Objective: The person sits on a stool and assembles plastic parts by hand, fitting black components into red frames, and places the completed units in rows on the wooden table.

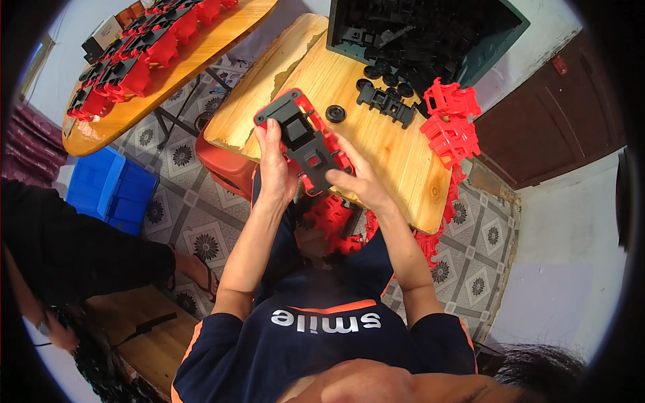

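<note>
Above the near edge of the wooden table, both my hands hold a toy vehicle body [310,149], a red shell with a black plate fitted over it. My left hand [277,168] is closed on its left side, the thumb lying along the black plate. My right hand [363,176] grips the lower right side, with the thumb pressed on the plate's near end. Just right of the toy lies a loose black wheel [336,113]. Beyond it sit a black chassis piece [386,104] and several more wheels [405,89]. Fingers under the toy are hidden.
A dark bin [494,47] of black parts lies on the table [383,158]. Red shells [450,138] line its right edge. Assembled toys [127,72] cover an oval table [201,57]. A blue bin [111,188] and another person's foot [195,274] are at left.
</note>
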Demonstrator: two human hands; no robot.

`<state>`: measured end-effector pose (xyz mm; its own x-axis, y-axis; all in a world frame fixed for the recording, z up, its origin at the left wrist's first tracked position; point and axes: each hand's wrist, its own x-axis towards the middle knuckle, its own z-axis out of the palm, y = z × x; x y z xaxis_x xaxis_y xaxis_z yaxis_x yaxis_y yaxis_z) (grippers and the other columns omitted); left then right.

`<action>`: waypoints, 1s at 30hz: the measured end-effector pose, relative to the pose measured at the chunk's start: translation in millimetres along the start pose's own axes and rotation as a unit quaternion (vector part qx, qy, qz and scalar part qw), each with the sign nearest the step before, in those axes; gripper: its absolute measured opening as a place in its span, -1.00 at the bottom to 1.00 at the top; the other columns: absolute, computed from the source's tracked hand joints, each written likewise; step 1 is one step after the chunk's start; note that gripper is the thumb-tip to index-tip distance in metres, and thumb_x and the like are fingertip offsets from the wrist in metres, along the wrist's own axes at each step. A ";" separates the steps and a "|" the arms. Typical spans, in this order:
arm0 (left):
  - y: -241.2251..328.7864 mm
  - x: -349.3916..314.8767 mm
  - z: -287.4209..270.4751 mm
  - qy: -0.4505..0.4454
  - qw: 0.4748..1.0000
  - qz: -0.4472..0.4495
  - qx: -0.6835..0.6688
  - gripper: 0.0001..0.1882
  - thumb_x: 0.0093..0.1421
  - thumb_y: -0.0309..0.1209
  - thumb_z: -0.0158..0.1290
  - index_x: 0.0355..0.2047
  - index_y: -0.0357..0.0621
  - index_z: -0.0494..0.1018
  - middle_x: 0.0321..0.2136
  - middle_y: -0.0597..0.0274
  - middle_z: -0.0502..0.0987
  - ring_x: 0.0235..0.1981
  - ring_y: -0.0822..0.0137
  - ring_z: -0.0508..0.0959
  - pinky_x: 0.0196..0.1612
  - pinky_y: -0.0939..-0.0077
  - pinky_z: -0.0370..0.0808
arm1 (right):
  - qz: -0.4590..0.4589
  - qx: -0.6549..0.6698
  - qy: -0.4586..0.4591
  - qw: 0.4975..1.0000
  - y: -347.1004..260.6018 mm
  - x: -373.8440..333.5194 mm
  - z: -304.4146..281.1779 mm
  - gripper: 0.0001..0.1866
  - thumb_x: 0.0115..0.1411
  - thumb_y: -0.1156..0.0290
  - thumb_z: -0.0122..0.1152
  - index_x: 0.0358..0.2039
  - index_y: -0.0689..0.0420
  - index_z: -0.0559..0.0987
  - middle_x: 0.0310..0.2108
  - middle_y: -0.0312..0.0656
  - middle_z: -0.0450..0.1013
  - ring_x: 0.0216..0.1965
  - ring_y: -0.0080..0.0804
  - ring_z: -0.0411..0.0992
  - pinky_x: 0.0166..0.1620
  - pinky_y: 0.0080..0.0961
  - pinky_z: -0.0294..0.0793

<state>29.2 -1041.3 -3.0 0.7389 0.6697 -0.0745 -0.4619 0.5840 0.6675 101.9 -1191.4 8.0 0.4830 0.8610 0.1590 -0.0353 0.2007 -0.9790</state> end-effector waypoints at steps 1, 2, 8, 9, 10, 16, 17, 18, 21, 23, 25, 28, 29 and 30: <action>-1.7 0.4 4.8 0.008 0.996 0.083 0.037 -0.57 0.37 0.00 -0.09 0.11 0.07 0.25 -0.14 0.31 0.46 -0.16 0.39 0.53 -0.14 0.37 0.57 | 0.013 0.046 0.038 0.998 3.8 3.0 6.2 -0.19 0.16 0.47 0.30 0.34 0.31 0.11 0.23 -0.10 0.26 0.23 -0.45 0.24 0.26 -0.46 0.22; -0.1 -0.1 5.2 0.013 0.995 0.091 0.038 -0.57 0.37 0.00 -0.09 0.11 0.07 0.25 -0.14 0.31 0.46 -0.16 0.39 0.53 -0.14 0.37 0.57 | 0.012 0.048 0.029 0.998 5.0 5.0 10.9 -0.19 0.16 0.47 0.30 0.34 0.31 0.11 0.23 -0.10 0.26 0.23 -0.45 0.24 0.26 -0.46 0.22; 10.4 6.1 -12.9 -0.126 0.979 0.059 0.148 -0.24 0.35 -0.17 0.01 0.39 0.13 -0.18 0.19 0.13 0.23 0.19 0.23 0.30 0.14 0.19 0.40 | -0.010 0.104 0.144 0.984 12.1 3.0 21.9 -0.40 0.19 0.50 0.17 0.23 0.35 0.27 0.06 -0.16 0.42 0.04 -0.46 0.41 0.11 -0.49 0.38; 17.5 -12.8 -9.2 -0.228 0.952 0.121 0.164 0.13 0.15 -0.38 0.22 0.42 0.13 -0.46 0.30 0.06 0.08 0.30 0.17 0.17 0.28 0.16 0.22 | -0.030 0.061 0.142 0.988 7.9 1.9 21.7 -0.37 0.23 0.41 0.15 0.26 0.34 0.22 0.09 -0.13 0.39 0.08 -0.42 0.39 0.14 -0.46 0.35; 22.3 -20.9 -10.4 -0.254 0.925 0.126 0.253 0.36 -0.06 -0.47 0.35 0.40 0.03 -0.56 0.37 0.04 -0.06 0.37 0.16 0.04 0.36 0.20 0.06 | -0.051 0.016 0.145 0.988 2.8 0.4 23.8 -0.34 0.27 0.33 0.14 0.29 0.34 0.18 0.12 -0.10 0.36 0.12 -0.38 0.36 0.18 -0.43 0.32; 61.3 -41.4 -23.2 -0.150 0.910 0.267 0.280 0.41 -0.15 -0.41 0.42 0.40 -0.07 -0.51 0.34 -0.04 0.03 0.35 0.12 0.11 0.35 0.22 0.10 | -0.138 -0.062 -0.033 0.988 -19.5 18.1 42.0 0.18 0.12 -0.41 0.03 0.40 0.28 -0.10 0.35 -0.03 0.05 0.27 -0.25 0.19 0.29 -0.30 0.14; 68.2 -43.1 -26.0 -0.117 0.897 0.300 0.302 0.38 -0.15 -0.43 0.42 0.40 -0.09 -0.46 0.31 -0.04 0.09 0.32 0.11 0.17 0.33 0.22 0.15 | -0.080 -0.085 -0.015 0.993 -34.4 18.3 48.1 0.29 -0.02 -0.52 0.03 0.41 0.23 -0.12 0.37 -0.05 0.02 0.28 -0.19 0.19 0.28 -0.27 0.17; 75.3 -41.3 -24.0 -0.096 0.931 0.300 0.183 0.33 -0.19 -0.49 0.41 0.40 -0.07 -0.34 0.23 0.00 0.21 0.20 0.12 0.34 0.26 0.22 0.29 | -0.113 -0.086 -0.008 0.990 -20.2 22.4 36.7 0.15 0.10 -0.42 0.04 0.41 0.20 -0.04 0.35 -0.05 0.07 0.26 -0.14 0.23 0.23 -0.26 0.26; 121.6 -29.4 -42.8 0.039 0.915 0.370 0.157 0.19 -0.09 -0.50 0.35 0.38 -0.08 -0.27 0.14 0.04 0.29 0.12 0.17 0.41 0.17 0.23 0.39 | -0.073 -0.155 -0.002 0.985 -7.1 19.8 19.9 -0.01 0.22 -0.33 -0.06 0.36 0.27 0.09 0.38 -0.03 0.04 0.25 -0.18 0.27 0.16 -0.32 0.37; 162.9 -16.5 -54.8 0.122 0.913 0.377 0.094 0.04 -0.03 -0.49 0.29 0.34 -0.09 -0.15 0.07 0.07 0.37 0.04 0.19 0.48 0.12 0.26 0.45 | -0.040 -0.158 0.026 0.986 8.3 11.4 9.9 -0.24 0.34 -0.11 -0.03 0.28 0.29 0.25 0.30 -0.01 0.20 0.16 -0.22 0.36 0.06 -0.39 0.45; 206.4 2.9 -85.4 0.173 0.895 0.402 0.082 -0.14 0.02 -0.46 0.25 0.27 -0.11 0.01 0.01 0.11 0.43 -0.02 0.22 0.52 0.07 0.28 0.49 | -0.018 -0.155 0.027 0.987 18.0 1.5 0.7 -0.31 0.36 -0.03 -0.01 0.25 0.30 0.30 0.26 -0.03 0.25 0.13 -0.25 0.39 0.05 -0.42 0.46; 252.0 29.6 -127.0 0.192 0.890 0.401 0.102 -0.30 0.06 -0.45 0.23 0.18 -0.11 0.16 -0.02 0.15 0.46 -0.03 0.25 0.54 0.03 0.30 0.54 | 0.016 -0.141 0.046 0.989 25.9 -6.6 -6.2 -0.43 0.38 0.10 0.03 0.20 0.31 0.37 0.20 -0.05 0.33 0.07 -0.30 0.44 0.01 -0.47 0.47; 262.9 35.9 -136.3 0.208 0.903 0.361 0.103 -0.31 0.06 -0.46 0.21 0.18 -0.10 0.16 -0.02 0.16 0.47 -0.03 0.24 0.54 0.01 0.29 0.55 | 0.030 -0.130 0.062 0.989 26.4 -7.4 -7.6 -0.46 0.38 0.14 0.04 0.18 0.31 0.39 0.18 -0.07 0.36 0.06 -0.33 0.45 0.00 -0.49 0.47; 269.5 37.9 -135.2 0.197 0.902 0.364 0.120 -0.26 0.03 -0.45 0.25 0.20 -0.11 0.16 0.00 0.14 0.46 -0.02 0.24 0.54 0.01 0.26 0.56 | 0.029 -0.129 0.062 0.989 26.6 -7.2 -8.2 -0.46 0.38 0.14 0.04 0.18 0.31 0.39 0.18 -0.07 0.36 0.06 -0.33 0.45 0.00 -0.49 0.47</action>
<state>-133.6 -796.5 73.9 0.0293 0.9743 0.2233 -0.6000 -0.1615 0.7835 104.6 -1196.1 -20.2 0.5904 0.8009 0.1002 0.1503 0.0129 -0.9886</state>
